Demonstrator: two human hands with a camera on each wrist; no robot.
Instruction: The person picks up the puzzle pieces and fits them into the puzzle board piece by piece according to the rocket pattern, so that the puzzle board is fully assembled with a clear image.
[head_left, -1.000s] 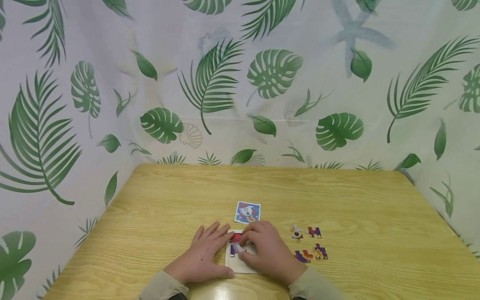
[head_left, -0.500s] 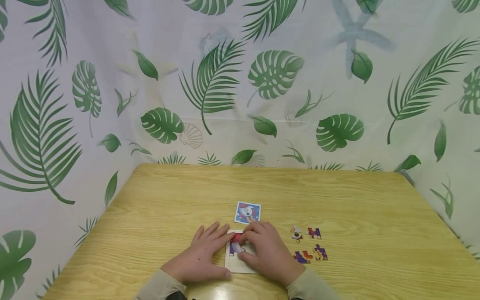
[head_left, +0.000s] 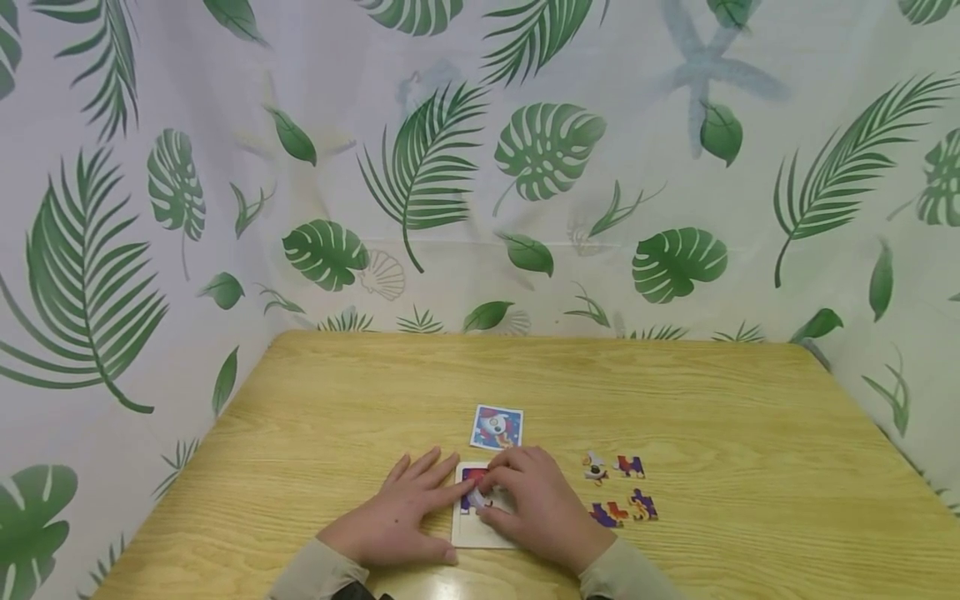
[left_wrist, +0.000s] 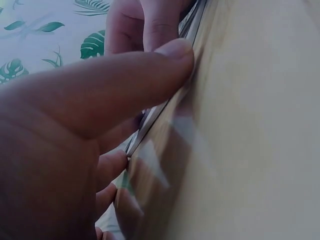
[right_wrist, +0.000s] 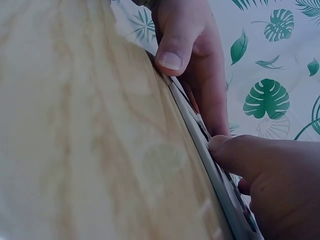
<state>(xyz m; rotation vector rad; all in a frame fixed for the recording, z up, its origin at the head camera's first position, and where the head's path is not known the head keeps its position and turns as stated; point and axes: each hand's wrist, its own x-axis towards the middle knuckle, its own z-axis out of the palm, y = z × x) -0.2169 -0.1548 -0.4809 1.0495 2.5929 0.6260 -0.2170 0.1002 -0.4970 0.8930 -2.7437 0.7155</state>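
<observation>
I see my left hand (head_left: pixel 397 517) lying flat on the table (head_left: pixel 360 392), fingers straight and spread, its fingertips against the left edge of the white puzzle tray (head_left: pixel 472 533) and its thumb along the tray's near left corner. In the left wrist view the thumb (left_wrist: pixel 125 85) presses the tray's thin edge down onto the wood.

My right hand (head_left: pixel 536 508) rests over the right half of the tray. Its fingers are curled, tips pressing down on the placed puzzle pieces (head_left: pixel 474 487) in the tray's upper left part; red and purple patches show between the two hands. Whether the fingers pinch a piece or only push on it, I cannot tell. The right wrist view shows the right thumb (right_wrist: pixel 235 152) bearing on the tray rim.

The tray sits near the front edge of the table. Just behind the tray lies a small picture card (head_left: pixel 497 427), face up. To the right of the tray, well apart from it, lie loose puzzle pieces (head_left: pixel 618 492) in two short rows. Behind the table hangs a leaf-print curtain (head_left: pixel 480 167).
</observation>
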